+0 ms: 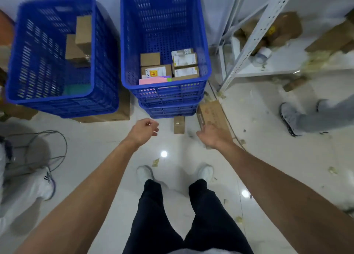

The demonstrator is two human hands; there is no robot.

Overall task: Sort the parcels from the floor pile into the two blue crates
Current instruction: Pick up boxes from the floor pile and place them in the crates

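Left grip [144, 130] reaches forward, loosely curled and empty; right grip [212, 137] reaches forward, relaxed, palm down.

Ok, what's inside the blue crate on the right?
The right crate holds several small cardboard boxes, some labelled, and a pink flat parcel against its near wall. Anything beneath them is covered.

Bare arms [86, 186], dk trousers [153, 215], wht shoes [145, 172]

The left blue crate [38, 52] is holding tall brown boxes [81, 39]; the right blue crate [162, 24], standing beside it, is holding labelled parcels [168, 67]. A small box [179, 124] is lying on the floor before it.
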